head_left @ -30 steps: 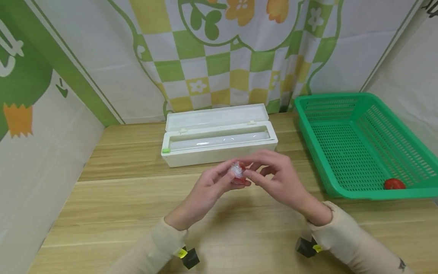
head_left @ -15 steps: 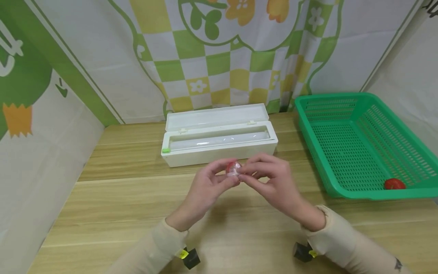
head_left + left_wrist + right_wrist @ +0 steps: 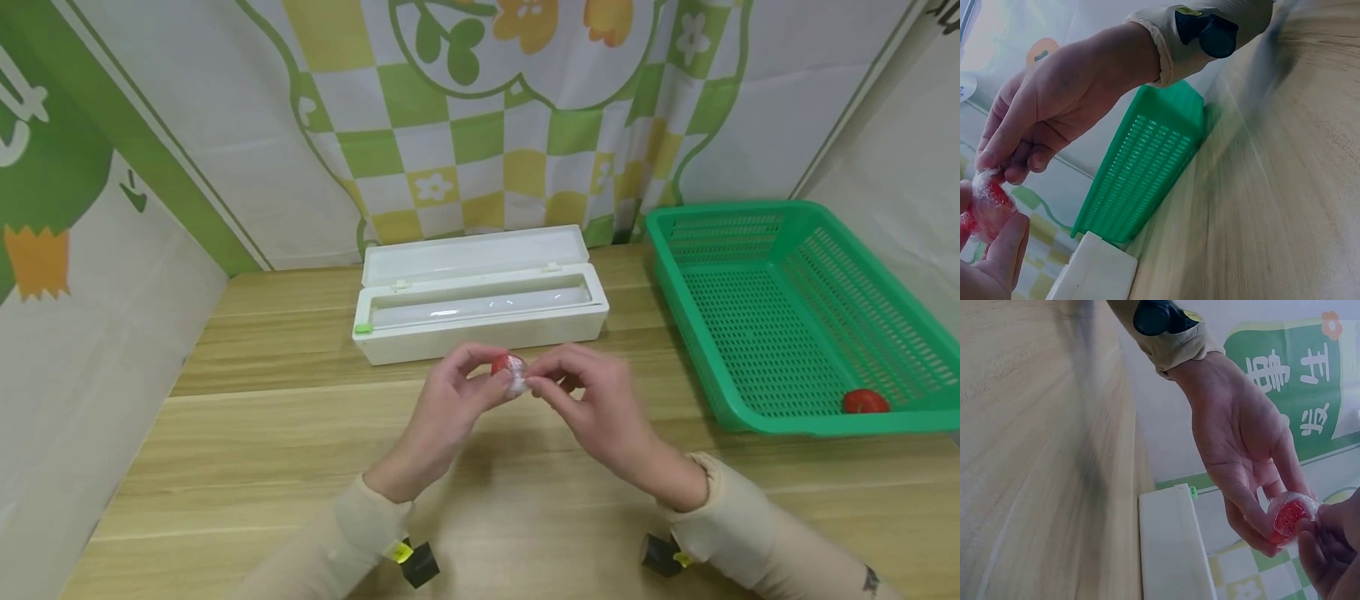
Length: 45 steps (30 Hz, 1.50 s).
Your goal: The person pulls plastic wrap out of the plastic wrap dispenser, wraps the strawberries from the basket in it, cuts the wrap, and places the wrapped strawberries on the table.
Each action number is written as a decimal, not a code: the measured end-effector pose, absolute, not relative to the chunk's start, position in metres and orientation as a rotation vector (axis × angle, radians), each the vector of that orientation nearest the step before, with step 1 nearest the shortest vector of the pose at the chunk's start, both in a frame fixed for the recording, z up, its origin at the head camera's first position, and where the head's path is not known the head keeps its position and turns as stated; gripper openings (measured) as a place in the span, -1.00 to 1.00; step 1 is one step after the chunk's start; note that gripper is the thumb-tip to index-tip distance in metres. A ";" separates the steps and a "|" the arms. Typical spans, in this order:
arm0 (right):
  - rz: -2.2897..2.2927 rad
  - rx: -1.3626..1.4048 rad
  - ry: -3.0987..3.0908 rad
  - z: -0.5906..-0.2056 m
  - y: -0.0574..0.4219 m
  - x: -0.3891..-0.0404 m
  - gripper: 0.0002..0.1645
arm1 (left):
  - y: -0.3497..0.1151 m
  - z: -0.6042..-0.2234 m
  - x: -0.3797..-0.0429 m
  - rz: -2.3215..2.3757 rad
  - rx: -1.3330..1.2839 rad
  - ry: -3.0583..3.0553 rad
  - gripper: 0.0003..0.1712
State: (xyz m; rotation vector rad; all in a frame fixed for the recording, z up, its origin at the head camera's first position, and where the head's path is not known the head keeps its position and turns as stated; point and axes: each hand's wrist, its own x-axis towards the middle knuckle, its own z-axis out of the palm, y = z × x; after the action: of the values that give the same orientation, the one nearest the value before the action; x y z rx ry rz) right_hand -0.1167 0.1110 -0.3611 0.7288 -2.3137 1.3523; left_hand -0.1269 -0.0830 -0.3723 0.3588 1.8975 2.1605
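A small red tomato-like fruit (image 3: 499,364) wrapped in clear cling film (image 3: 517,377) is held above the tabletop. My left hand (image 3: 442,417) grips the fruit between thumb and curled fingers. From the other side, my right hand (image 3: 606,408) pinches the film at the fruit's right side with thumb and fingertips. In the left wrist view, crinkled film covers the fruit (image 3: 996,209), and the right thumb presses at its top. A rounded red face of the fruit (image 3: 1289,519) shows through the film in the right wrist view.
Behind the hands stands a white cling film box (image 3: 480,340), its lid (image 3: 476,254) raised and a film roll (image 3: 480,308) inside. At right, a green plastic basket (image 3: 795,423) holds another red fruit (image 3: 866,402). A patterned cloth (image 3: 480,137) hangs behind the wooden table (image 3: 300,467).
The fruit has been turned in the left hand and shifted slightly left. My right fingers, earlier spread over it, have drawn together into a pinch on the film at its side.
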 end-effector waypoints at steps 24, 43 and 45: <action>1.534 0.664 -2.180 -0.369 0.108 -0.120 -0.89 | -0.074 -0.371 -0.121 2.291 0.305 1.645 -0.59; 1.855 0.527 -2.359 -0.362 0.120 -0.131 -0.85 | -0.077 -0.369 -0.122 2.162 0.517 1.720 -0.48; 1.863 0.537 -2.399 -0.361 0.122 -0.132 -0.85 | -0.077 -0.368 -0.122 2.161 0.510 1.712 -0.49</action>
State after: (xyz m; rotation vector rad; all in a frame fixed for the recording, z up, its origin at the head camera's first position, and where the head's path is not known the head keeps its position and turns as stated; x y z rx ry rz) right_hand -0.1323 0.1217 -0.3608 0.5370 -2.3986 1.8633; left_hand -0.1222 -0.0768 -0.3682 0.5104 1.7124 2.1608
